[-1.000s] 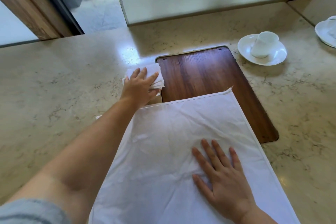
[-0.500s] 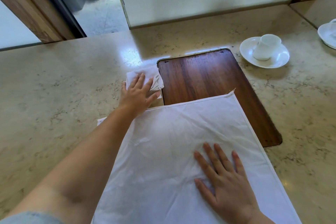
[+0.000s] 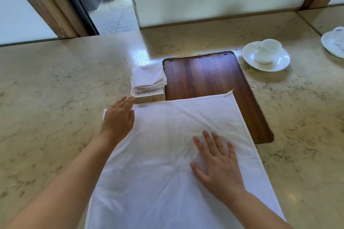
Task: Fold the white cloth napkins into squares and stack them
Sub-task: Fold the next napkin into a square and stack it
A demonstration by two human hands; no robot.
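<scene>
A person is working at a polished, beige-veined stone counter [image 3: 55,83], where a large white cloth napkin [image 3: 167,182] is lying spread flat, its thin fabric faintly creased and its hemmed far edge overlapping a dark, rounded-corner wooden panel [image 3: 204,76] set flush into the stone. The right hand [image 3: 217,169] is resting palm-down on the middle of the open napkin, fingers straight and spread wide, gripping nothing. The left hand [image 3: 119,119] is hovering at the napkin's far left corner, slightly blurred, fingers extended and close together, holding nothing; whether it is touching the cloth cannot be told. Just beyond its fingertips, a stack of folded napkins [image 3: 148,80] is sitting on the stone beside the panel's left edge, soft square layers with slightly uneven edges. To the right of the panel, a glossy white saucer [image 3: 275,61] is holding a white cup [image 3: 268,50], which is leaning in its well. A second cup and saucer [image 3: 333,44] are showing partly at the frame's right edge.
</scene>
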